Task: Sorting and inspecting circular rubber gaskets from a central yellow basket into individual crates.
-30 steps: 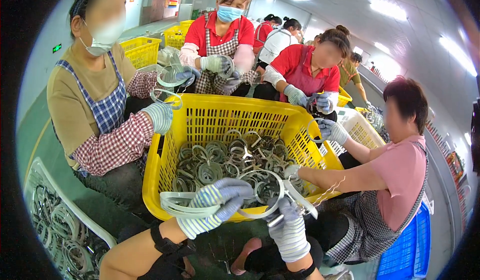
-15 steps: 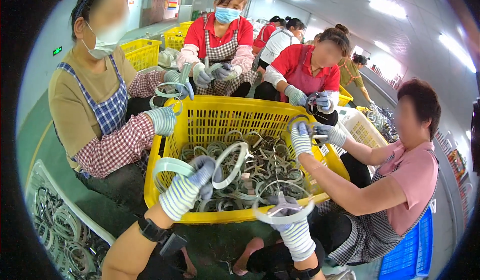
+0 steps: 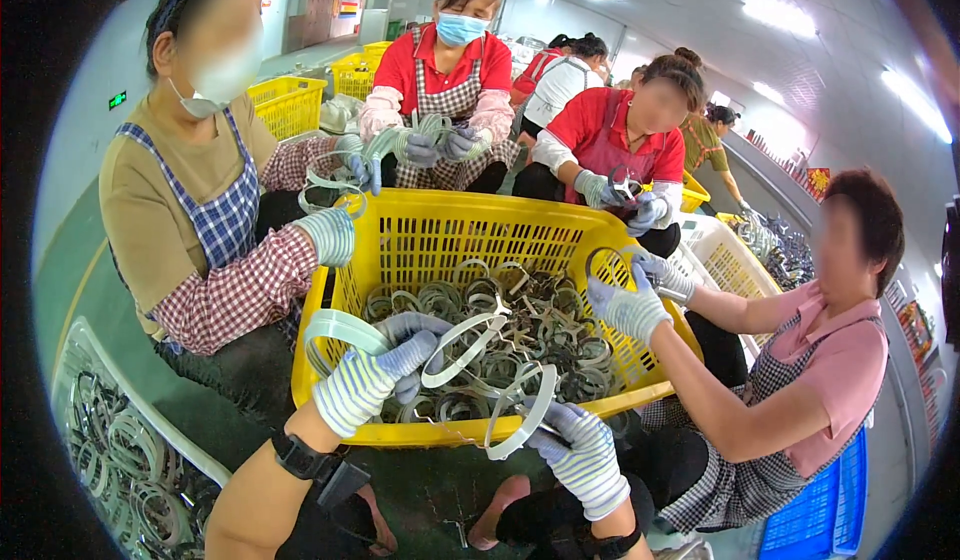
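Note:
My left hand (image 3: 375, 375), in a striped work glove, grips a pale plastic ring (image 3: 345, 328) over the near left rim of a yellow crate (image 3: 440, 235). My right hand (image 3: 580, 452), gloved the same way, holds another pale ring (image 3: 520, 410) just above the crate's near edge. The crate is filled with a tangle of several grey and pale rings (image 3: 480, 310). The two hands are about a hand's width apart, and the rings they hold overlap between them.
Several gloved people sit around the crate handling rings; one person's hands (image 3: 640, 295) reach over its right rim. A white crate (image 3: 120, 450) of dark rings stands at lower left, a blue crate (image 3: 820, 520) at lower right, more yellow crates (image 3: 285, 100) behind.
My left hand moved right and up over the crate's near rim with its ring. My right hand rose toward the crate edge. The person at right lifted a ring higher.

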The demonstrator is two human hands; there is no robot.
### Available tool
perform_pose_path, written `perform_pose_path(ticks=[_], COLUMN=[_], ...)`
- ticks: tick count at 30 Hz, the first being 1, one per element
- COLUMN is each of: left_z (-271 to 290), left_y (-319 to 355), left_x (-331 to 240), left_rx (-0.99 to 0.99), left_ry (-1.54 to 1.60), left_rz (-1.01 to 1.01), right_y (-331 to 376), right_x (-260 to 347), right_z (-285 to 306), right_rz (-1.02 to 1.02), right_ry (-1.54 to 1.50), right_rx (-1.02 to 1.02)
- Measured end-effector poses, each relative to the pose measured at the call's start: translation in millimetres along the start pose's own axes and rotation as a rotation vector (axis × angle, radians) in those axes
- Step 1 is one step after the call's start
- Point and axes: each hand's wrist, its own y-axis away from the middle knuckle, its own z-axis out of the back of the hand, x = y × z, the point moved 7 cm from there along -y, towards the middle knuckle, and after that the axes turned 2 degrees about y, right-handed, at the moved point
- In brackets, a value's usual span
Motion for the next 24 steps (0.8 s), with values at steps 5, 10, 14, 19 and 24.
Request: perform_pose_path(ticks=[5,10,14,19,24], left_z=[-16.7,-27.7,-20.8,-22.9,-25.7], left_y=[4.5,3.1,1.2,2.9,4.6], left_x=[-10.9,-20.3,-8.0,-11.0,-14.1], left_rx=[0.044,0.149,0.115,0.115,0.133], left_ry=[-0.297,-0.65,-0.567,-0.645,-0.666], left_rz=[0.039,-0.108,0.047,-0.089,-0.186], right_y=[6.9,11.4,13.2,12.5,15.0], right_x=[-22.8,-34.2,-38.3,-35.7,-35.7], right_z=[-3.3,8.2,13.1,10.5,11.0], right_rz=[-0.159,-0.405,-0.299,-0.327,-0.38], right_ry=[-0.214,-0.365,-0.4,-0.438,-0.477], right_rx=[-0.009,-0.132,-0.243,-0.182,-0.152])
